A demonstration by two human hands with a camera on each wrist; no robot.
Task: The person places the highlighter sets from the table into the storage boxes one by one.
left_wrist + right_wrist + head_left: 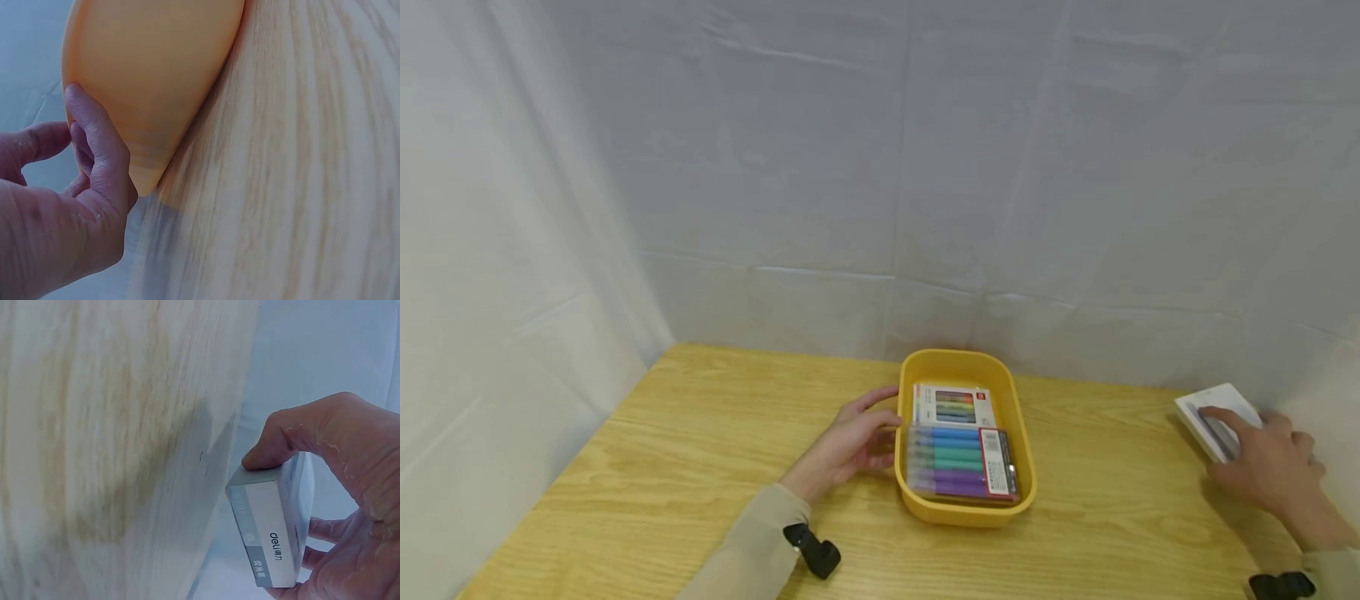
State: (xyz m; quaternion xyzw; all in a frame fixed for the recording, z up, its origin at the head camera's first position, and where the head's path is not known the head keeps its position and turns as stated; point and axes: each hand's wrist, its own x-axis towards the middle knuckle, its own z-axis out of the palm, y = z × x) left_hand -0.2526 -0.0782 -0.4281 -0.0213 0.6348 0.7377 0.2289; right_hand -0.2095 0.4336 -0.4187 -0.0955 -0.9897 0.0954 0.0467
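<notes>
A yellow plastic basket point(1026, 467) stands on the table, holding a flat pack of coloured pens point(955, 458) and a white box with a window onto coloured sticks point(922, 407). Loosely bent fingers of my left hand point(850, 442) touch the basket's left side. In the left wrist view the fingertips of the left hand point(94, 187) rest against the basket's outer wall point(150, 75). Far to the right, my right hand point(1273, 462) grips a small white box point(1240, 404). Thumb and fingers hold that box point(265, 531), marked deli, by opposite sides in the right wrist view.
The wooden table point(700, 467) reaches back to a hanging white sheet point(820, 208). Another sheet point(490, 250) hangs along the left edge. Black straps with small mounts point(812, 550) sit on both wrists.
</notes>
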